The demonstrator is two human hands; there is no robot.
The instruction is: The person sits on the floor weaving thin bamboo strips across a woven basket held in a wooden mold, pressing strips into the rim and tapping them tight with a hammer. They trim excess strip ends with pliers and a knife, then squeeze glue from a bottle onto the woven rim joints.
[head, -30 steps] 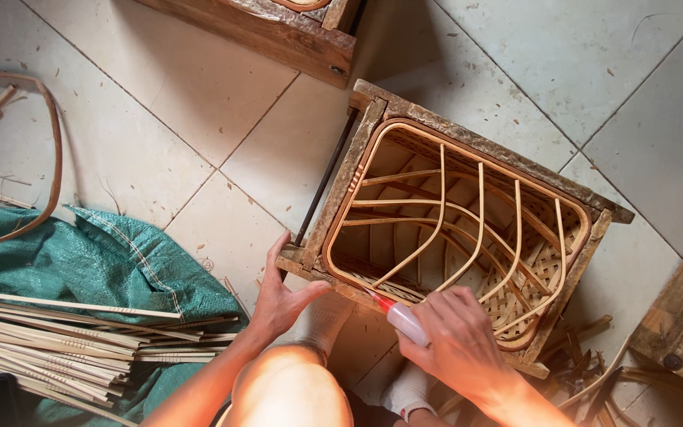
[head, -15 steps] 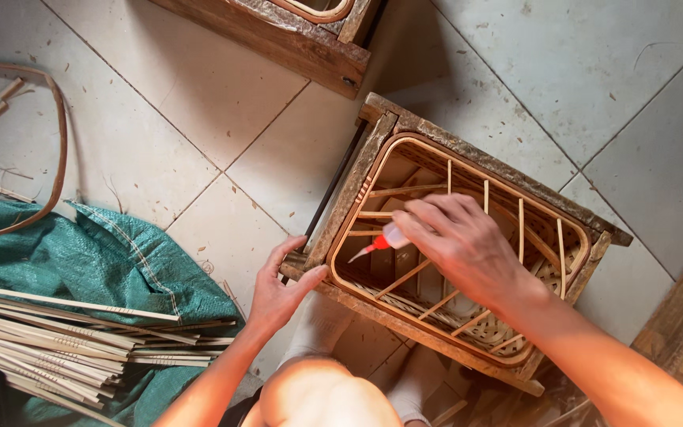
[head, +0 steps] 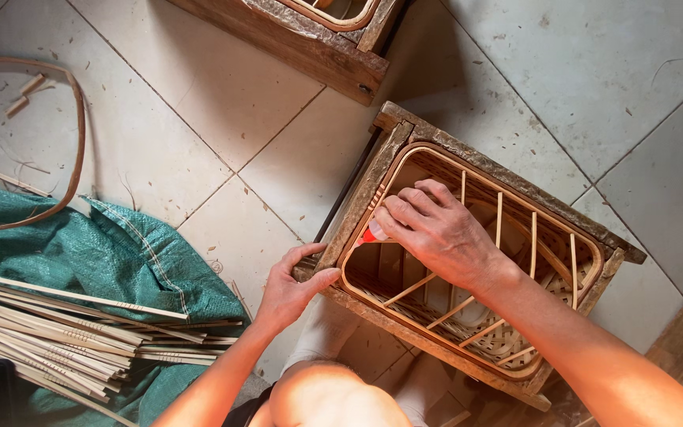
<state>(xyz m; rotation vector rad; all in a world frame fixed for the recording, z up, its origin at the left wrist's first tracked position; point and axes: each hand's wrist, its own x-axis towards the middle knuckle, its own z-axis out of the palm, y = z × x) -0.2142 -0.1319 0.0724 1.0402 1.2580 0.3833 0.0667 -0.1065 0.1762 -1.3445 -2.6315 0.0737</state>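
A rough wooden frame [head: 361,202] sits on the tiled floor with a rattan basket skeleton [head: 551,245] of bent ribs fitted inside it. My right hand [head: 436,233] reaches over the frame's left inner edge and is shut on a small glue bottle with a red tip [head: 371,234], its nozzle touching the rattan rim. My left hand [head: 290,289] grips the frame's near left corner, thumb on top. My knee shows at the bottom edge.
A stack of thin bamboo strips [head: 57,332] lies on a green woven sack [head: 112,261] at the left. A bent rattan hoop [head: 77,134] rests on the tiles beyond it. Another wooden frame [head: 302,43] stands at the top.
My right hand has carried the glue bottle from near my lap up and left to the frame's left inner rim. My left hand has settled onto the frame's corner.
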